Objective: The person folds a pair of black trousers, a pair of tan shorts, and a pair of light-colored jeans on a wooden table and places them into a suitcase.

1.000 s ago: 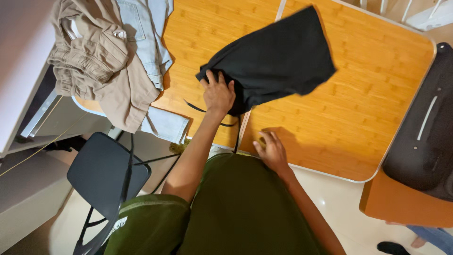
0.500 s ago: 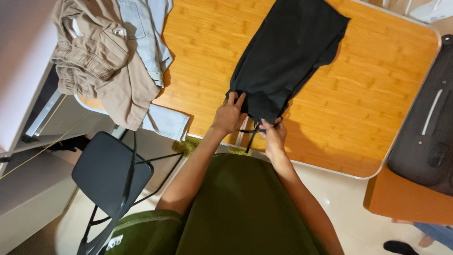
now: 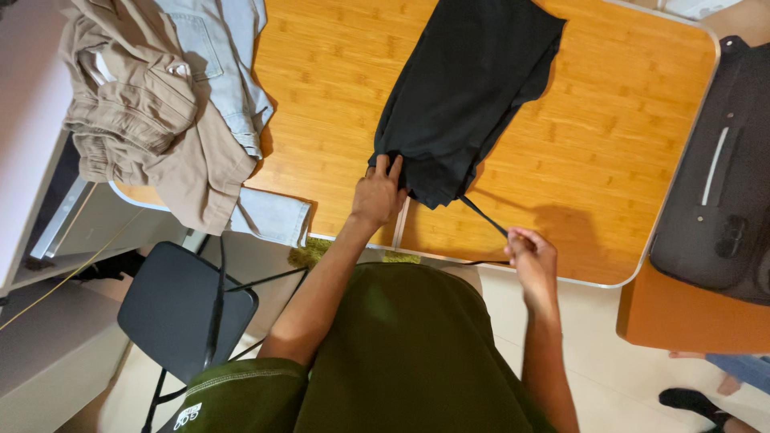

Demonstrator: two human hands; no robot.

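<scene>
Right now the left hand [image 3: 378, 196] presses down on the near end of a black fabric garment [image 3: 465, 88] lying on the orange wooden table [image 3: 609, 160], fingers closed on its edge. Meanwhile the right hand [image 3: 529, 255] pinches the garment's thin black drawstring [image 3: 484, 215], pulled taut over the table's near edge. Beige trousers [image 3: 136, 112] lie heaped at the left.

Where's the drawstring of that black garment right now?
In the head view, the drawstring runs from the black garment on the wooden table to the right hand, pinched in its fingers.
</scene>
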